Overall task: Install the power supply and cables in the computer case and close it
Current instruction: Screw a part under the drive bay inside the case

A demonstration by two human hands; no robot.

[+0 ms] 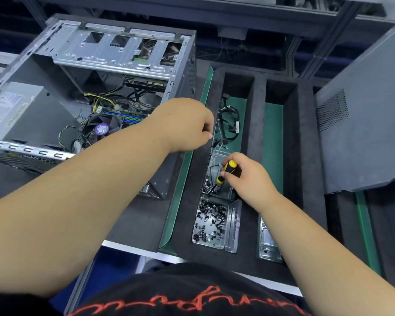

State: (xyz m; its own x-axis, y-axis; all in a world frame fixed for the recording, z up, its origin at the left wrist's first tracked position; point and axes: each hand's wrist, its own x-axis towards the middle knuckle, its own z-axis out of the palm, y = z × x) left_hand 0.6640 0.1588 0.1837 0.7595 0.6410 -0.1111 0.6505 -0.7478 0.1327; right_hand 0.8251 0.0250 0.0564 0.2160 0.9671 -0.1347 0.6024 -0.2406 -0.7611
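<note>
Over the foam tray point(306, 133) on the tabletop point(132, 215), both hands reach toward the narrow compartment that holds cables and screws. The right hand point(249, 179) has its fingers curled round a screwdriver point(225, 173) with a yellow and black handle, its tip pointing down into a clear box point(224, 192) with a few screws in it. The left hand point(187, 125) hangs over the tray's left wall with its fingers curled under; whether it holds anything cannot be told. A bundle of black cables point(229, 124) lies in the same compartment, just beyond the left hand. Nearer the person sits a second clear box of screws point(211, 222). The computer case point(96, 87) lies open at the left, with the power supply point(16, 112) in its left end. A grey side panel point(365, 124) leans at the right.
</note>
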